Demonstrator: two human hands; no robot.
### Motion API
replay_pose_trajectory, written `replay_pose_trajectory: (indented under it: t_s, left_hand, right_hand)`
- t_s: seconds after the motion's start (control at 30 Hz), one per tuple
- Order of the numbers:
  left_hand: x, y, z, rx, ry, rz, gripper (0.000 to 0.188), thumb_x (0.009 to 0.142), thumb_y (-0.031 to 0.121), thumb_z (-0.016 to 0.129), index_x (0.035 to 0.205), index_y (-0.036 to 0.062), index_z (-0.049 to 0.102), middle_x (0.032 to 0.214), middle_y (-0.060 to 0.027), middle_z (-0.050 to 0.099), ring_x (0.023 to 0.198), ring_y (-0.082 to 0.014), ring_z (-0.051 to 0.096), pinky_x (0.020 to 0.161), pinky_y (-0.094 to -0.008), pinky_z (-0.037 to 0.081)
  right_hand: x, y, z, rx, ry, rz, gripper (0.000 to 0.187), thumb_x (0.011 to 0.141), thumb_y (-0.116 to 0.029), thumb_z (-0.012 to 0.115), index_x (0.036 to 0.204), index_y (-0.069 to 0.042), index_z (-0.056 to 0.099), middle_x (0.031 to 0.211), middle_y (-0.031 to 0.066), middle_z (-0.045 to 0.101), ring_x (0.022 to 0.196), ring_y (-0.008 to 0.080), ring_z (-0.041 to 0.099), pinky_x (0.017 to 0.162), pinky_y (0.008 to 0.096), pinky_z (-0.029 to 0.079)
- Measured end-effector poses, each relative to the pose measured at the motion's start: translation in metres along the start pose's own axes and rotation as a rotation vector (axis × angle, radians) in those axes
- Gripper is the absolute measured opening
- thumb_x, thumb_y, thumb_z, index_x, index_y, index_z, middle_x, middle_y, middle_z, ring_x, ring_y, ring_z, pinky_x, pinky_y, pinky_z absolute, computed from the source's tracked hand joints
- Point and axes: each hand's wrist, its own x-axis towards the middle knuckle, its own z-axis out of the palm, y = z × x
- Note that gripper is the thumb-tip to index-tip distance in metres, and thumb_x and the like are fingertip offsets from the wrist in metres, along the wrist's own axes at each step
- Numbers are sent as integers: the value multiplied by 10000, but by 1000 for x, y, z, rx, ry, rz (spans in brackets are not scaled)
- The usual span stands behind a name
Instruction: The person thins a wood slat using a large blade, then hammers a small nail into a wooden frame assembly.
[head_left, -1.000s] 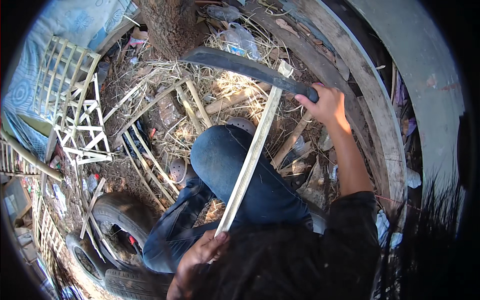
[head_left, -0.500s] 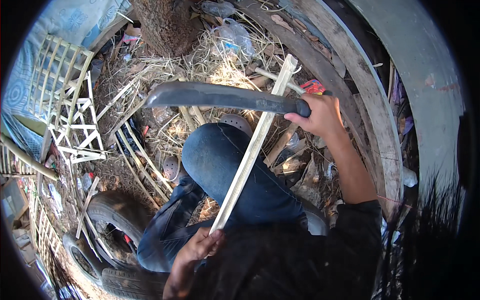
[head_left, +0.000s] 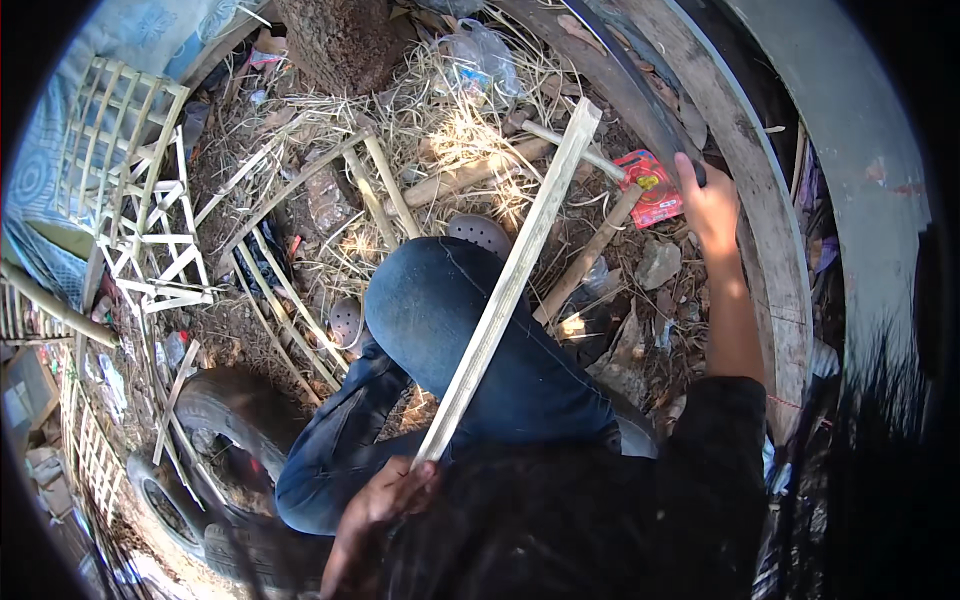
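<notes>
A long, pale split bamboo strip (head_left: 515, 275) slants over my bent knee, its far end pointing up and to the right. My left hand (head_left: 392, 490) is closed around its lower end, close to my body. On the right, my right hand (head_left: 710, 205) grips a machete (head_left: 645, 100) by its dark handle. The blade is raised up and leftward from the hand, apart from the strip, and its tip is cut off by the top of the picture. Beneath the strip is my leg in blue jeans (head_left: 430, 310).
Near my right hand lie a red packet (head_left: 655, 208) and a pale stick (head_left: 572, 150). Curved planks (head_left: 745, 190) edge the right side. To the left are old tyres (head_left: 240, 410), bamboo lattice frames (head_left: 120, 150) and loose strips. A tree trunk (head_left: 340, 45) stands ahead amid shavings.
My right hand has moved right, swinging the machete off the strip, from pointing left across it to pointing up. My left hand keeps its hold, and the strip has hardly shifted.
</notes>
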Motion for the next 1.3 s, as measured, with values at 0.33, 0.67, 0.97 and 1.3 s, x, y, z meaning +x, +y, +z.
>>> replay_pose_trajectory:
  t_s: [0.33, 0.67, 0.97, 1.3]
  left_hand:
    - [10, 10, 2, -162, -42, 15, 416, 989, 424, 466, 796, 56, 494, 605, 3, 405, 471, -85, 357, 424, -245, 262]
    - [1, 16, 7, 50, 114, 18, 399, 1022, 360, 418, 797, 45, 511, 617, 15, 443, 521, -73, 391, 474, -234, 347]
    - [0, -3, -1, 18, 95, 46, 420, 1016, 376, 429, 778, 41, 517, 564, -7, 449, 461, -85, 402, 437, -246, 354]
    - [1, -20, 1, -97, 72, -30, 406, 1007, 387, 450, 778, 62, 530, 566, 27, 446, 479, -57, 394, 414, -246, 301]
  right_hand:
    - [-64, -44, 15, 672, -259, 133, 507, 874, -484, 617, 741, 5, 628, 529, 66, 497, 531, 156, 550, 517, 344, 420]
    - [-71, -103, 2, 156, -186, -561, 624, 719, -657, 676, 658, -38, 622, 508, 123, 568, 521, 331, 625, 500, 420, 493]
    - [-68, -115, -7, 74, -184, -732, 626, 711, -666, 674, 629, -52, 584, 507, 102, 563, 496, 301, 618, 483, 389, 473]
    - [19, -1, -5, 326, -6, 81, 556, 883, -514, 579, 831, 32, 670, 589, 114, 604, 571, 212, 597, 590, 348, 452]
